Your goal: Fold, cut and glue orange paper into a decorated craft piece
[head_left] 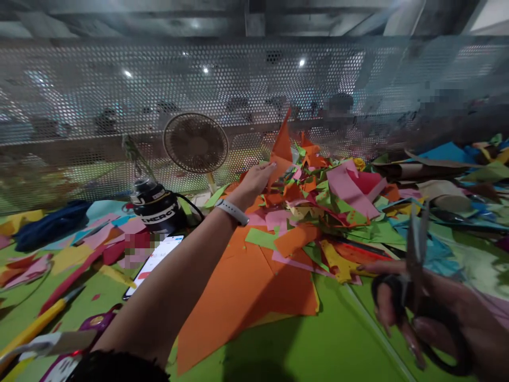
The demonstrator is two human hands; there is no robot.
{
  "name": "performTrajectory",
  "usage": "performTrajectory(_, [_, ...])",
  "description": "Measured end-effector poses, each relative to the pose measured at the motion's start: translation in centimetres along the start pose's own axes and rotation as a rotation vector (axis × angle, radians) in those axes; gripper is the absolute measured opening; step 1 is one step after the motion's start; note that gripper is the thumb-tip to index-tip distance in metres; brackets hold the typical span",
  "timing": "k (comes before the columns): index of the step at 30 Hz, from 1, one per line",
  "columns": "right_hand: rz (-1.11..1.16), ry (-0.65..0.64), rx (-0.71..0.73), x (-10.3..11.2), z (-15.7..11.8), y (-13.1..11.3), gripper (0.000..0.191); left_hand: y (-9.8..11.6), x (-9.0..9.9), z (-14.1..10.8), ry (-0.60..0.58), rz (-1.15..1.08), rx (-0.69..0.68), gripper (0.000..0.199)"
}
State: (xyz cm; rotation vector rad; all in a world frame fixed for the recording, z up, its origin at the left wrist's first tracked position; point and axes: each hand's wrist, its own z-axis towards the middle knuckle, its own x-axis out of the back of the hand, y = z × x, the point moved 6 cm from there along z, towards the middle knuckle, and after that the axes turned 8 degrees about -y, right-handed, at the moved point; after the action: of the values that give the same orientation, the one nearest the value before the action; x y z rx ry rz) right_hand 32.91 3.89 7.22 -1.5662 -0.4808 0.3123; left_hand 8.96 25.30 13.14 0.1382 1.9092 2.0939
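My left hand (pixel 257 179) stretches forward over the heap, its fingers pinched on an orange paper piece (pixel 283 139) that stands up with a pointed tip. Low on the right, my right hand (pixel 433 307) has its fingers through the black loops of a pair of scissors (pixel 417 249); the blades point upward, slightly apart. Beside that hand lies a yellow tool (pixel 336 260), its kind unclear. Large orange paper sheets (pixel 238 276) lie on the green surface below my left forearm. A pile of coloured paper scraps (pixel 310 199) spreads beyond them.
A small round fan (pixel 195 142) stands before a perforated metal screen (pixel 246 79). Left of my forearm are a black bottle (pixel 157 207), a lit phone (pixel 159 260), a dark blue cloth (pixel 53 225) and a yellow-handled tool (pixel 43 318). More papers (pixel 437 164) are heaped at right.
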Motion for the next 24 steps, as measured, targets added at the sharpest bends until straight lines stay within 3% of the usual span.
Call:
performTrajectory(4, [0.039, -0.044, -0.025, -1.8, 1.6, 0.5, 0.062, -2.3, 0.1, -3.7, -0.139, 0.116, 0.137, 0.017])
performTrajectory(8, [0.093, -0.069, -0.008, -3.3, 2.8, 0.8, 0.060, -4.5, 1.6, -9.6, -0.142, 0.250, 0.192, 0.023])
performTrajectory(15, [0.123, 0.210, 0.031, -6.0, 7.1, 0.5, 0.063, -7.1, 2.5, -17.9, -0.278, 0.189, 0.338, 0.033])
performTrajectory(19, [0.138, 0.281, 0.017, -8.4, 9.6, 1.5, 0.073, -7.6, 2.7, -20.6, -0.308, 0.161, 0.416, 0.035])
performTrajectory(24, [0.057, 0.330, 0.067, -10.0, 11.0, 1.6, 0.072, -7.7, 3.1, -21.8, -0.403, 0.155, 0.431, 0.038])
